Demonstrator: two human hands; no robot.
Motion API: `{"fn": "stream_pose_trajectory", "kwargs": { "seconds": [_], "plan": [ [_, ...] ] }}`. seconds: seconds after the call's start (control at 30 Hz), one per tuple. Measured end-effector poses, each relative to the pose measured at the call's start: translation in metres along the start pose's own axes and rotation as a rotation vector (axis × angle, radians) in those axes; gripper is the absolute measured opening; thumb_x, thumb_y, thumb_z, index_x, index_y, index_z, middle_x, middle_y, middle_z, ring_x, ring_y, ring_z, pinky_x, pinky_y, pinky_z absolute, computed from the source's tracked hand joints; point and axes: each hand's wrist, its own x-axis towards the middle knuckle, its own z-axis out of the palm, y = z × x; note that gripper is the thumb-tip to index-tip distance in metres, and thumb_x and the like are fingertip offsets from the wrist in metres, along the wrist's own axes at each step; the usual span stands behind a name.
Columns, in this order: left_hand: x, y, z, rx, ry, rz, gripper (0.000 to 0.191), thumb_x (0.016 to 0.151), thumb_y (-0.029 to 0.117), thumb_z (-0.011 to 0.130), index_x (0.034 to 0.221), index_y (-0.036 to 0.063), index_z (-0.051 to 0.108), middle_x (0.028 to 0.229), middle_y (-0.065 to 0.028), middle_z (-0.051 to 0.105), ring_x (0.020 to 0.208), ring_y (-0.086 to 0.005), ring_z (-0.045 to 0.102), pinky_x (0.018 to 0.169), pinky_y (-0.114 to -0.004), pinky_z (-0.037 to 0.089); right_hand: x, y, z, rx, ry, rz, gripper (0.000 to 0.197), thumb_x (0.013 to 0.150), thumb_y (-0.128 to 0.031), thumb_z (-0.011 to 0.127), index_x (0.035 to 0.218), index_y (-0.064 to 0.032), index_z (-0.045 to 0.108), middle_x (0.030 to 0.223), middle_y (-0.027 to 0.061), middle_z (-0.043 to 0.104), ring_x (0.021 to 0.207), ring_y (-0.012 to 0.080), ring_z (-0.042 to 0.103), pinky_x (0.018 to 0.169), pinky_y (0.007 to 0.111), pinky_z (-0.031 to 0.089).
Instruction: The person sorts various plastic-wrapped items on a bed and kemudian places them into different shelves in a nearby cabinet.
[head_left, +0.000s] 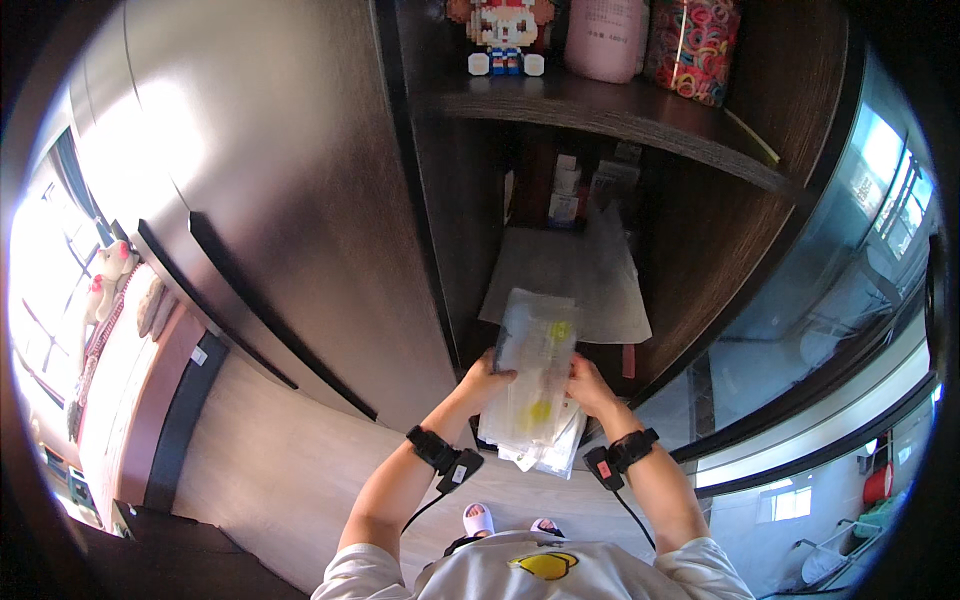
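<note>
Both hands grip a stack of translucent plastic bags (534, 367) with yellow-green marks, just in front of an open cabinet compartment. My left hand (486, 379) holds its left edge, thumb on top. At the right edge is my right hand (590, 386), its fingers partly hidden by the stack. More white and clear packets (555, 454) show below the near end of the stack. Behind it, a flat greyish sheet or bag (607, 300) lies in the compartment. Each wrist wears a black strap with a small cabled device.
Small boxes (564, 199) stand deep in the compartment. The shelf above (600, 112) holds a block-built figure (506, 45), a pink bottle (606, 41) and a jar of coloured hair ties (694, 49). A cabinet door (300, 187) is at left, glossy panels (787, 360) at right.
</note>
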Motion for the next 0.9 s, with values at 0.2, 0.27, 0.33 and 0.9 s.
{"fn": "stream_pose_trajectory", "kwargs": {
  "seconds": [0.2, 0.27, 0.33, 0.9],
  "plan": [
    [0.120, 0.024, 0.010, -0.034, 0.144, 0.017, 0.039, 0.074, 0.012, 0.061, 0.109, 0.0034, 0.045, 0.090, -0.0068, 0.058, 0.079, -0.0144, 0.055, 0.068, -0.028, 0.047, -0.008, -0.011, -0.026, 0.621, 0.448, -0.116, 0.044, 0.079, -0.010, 0.055, 0.120, -0.0060, 0.039, 0.112, 0.0073, 0.047, 0.102, 0.0161, 0.045, 0.083, 0.029, 0.039],
    [0.164, 0.017, 0.010, 0.041, 0.197, 0.019, 0.039, 0.076, 0.012, 0.059, 0.111, 0.0035, 0.044, 0.094, -0.0074, 0.055, 0.083, -0.0155, 0.053, 0.071, -0.029, 0.045, 0.001, 0.004, -0.032, 0.528, 0.690, -0.267, 0.054, 0.077, -0.006, 0.057, 0.124, -0.0040, 0.032, 0.121, 0.0108, 0.039, 0.112, 0.0206, 0.038, 0.091, 0.031, 0.032],
    [0.193, 0.006, 0.008, 0.163, 0.227, 0.000, 0.039, 0.077, 0.012, 0.056, 0.113, 0.0037, 0.042, 0.098, -0.0081, 0.052, 0.087, -0.0166, 0.050, 0.074, -0.029, 0.043, 0.000, 0.015, -0.022, 0.314, 0.828, -0.337, 0.062, 0.075, -0.003, 0.056, 0.128, -0.0024, 0.024, 0.128, 0.0166, 0.029, 0.118, 0.0266, 0.031, 0.097, 0.035, 0.025],
    [0.216, -0.004, 0.030, 0.981, 0.287, 0.122, 0.042, 0.088, 0.013, 0.034, 0.129, 0.0046, 0.028, 0.130, -0.0135, 0.031, 0.119, -0.0257, 0.032, 0.098, -0.033, 0.026, 0.064, -0.094, -0.066, -1.037, 0.695, 0.094, 0.045, 0.070, -0.003, 0.056, 0.113, 0.0023, 0.044, 0.103, 0.0234, 0.051, 0.095, 0.0381, 0.049, 0.080, 0.042, 0.041]
  ]
}}
